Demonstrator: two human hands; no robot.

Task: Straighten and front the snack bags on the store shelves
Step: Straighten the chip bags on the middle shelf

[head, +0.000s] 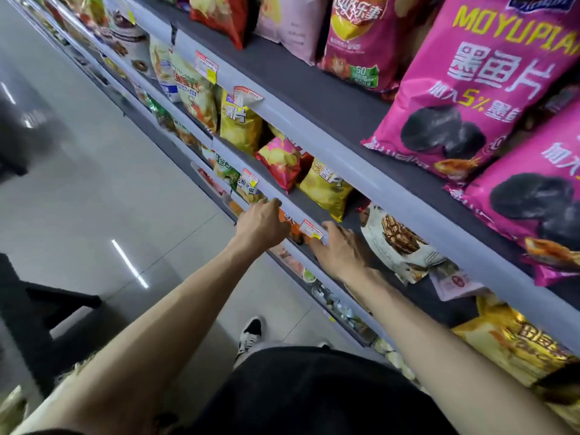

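Observation:
An orange snack bag (294, 231) stands on a lower shelf, mostly hidden behind the grey shelf rail (345, 279). My left hand (262, 223) reaches in from the left, its fingers curled round the bag's left top edge. My right hand (340, 250) lies on the rail beside a price tag (310, 229), fingers fairly straight, its lowest finger touching the bag's right edge. On the shelf above, a red-yellow chip bag (281, 163) leans crooked between yellow bags (326, 186). A white nut bag (398, 243) lies tilted to the right.
Large pink bags (470, 89) fill the top shelf at the right. More snack bags run along the shelves to the far left. A gold bag (514, 343) sits at the near right. The tiled aisle floor (125, 183) lies to the left, with a dark stand (34, 309) close by.

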